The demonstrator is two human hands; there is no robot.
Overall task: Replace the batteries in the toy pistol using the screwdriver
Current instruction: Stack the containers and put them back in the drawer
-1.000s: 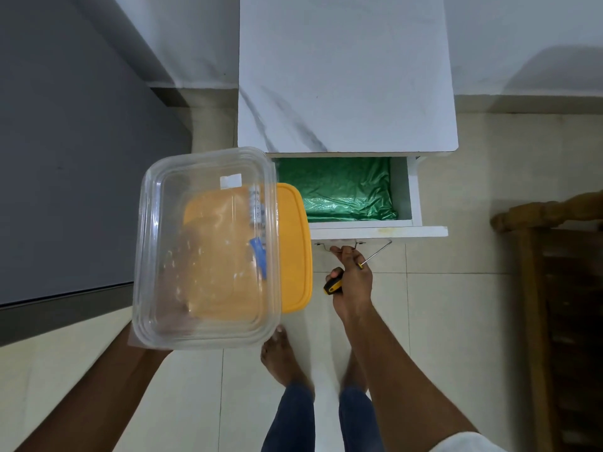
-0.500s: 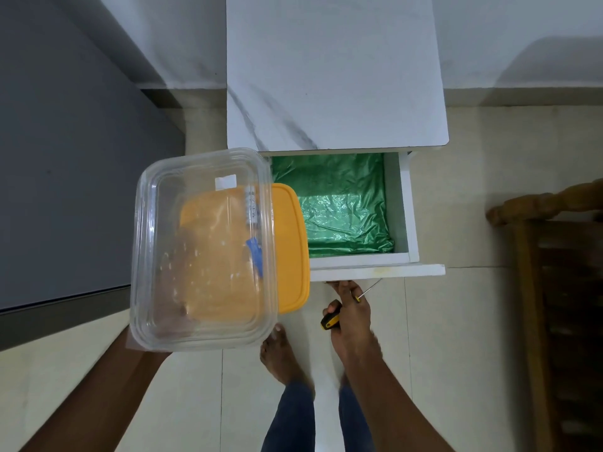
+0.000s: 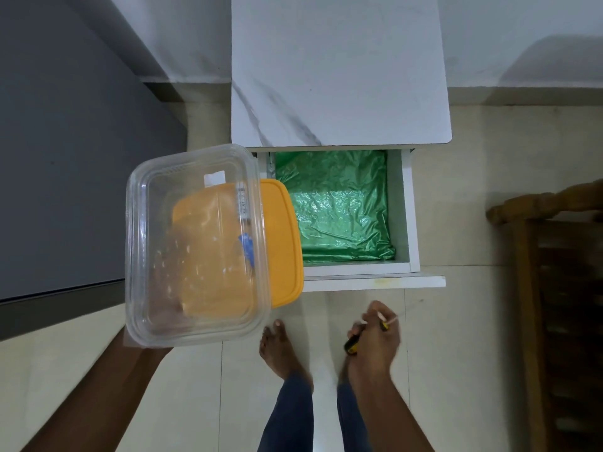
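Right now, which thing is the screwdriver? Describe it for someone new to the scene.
Find the white cabinet's open drawer with its green lining. Just below its front, over the floor tiles, the right hand grips the screwdriver: black-and-yellow handle, thin metal shaft, unlike the clear container opposite.

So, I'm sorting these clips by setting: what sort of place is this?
Probably a room in a home: a small white marble-look cabinet with its drawer open, tiled floor, and wooden furniture at the right. Bare feet suggest indoors.
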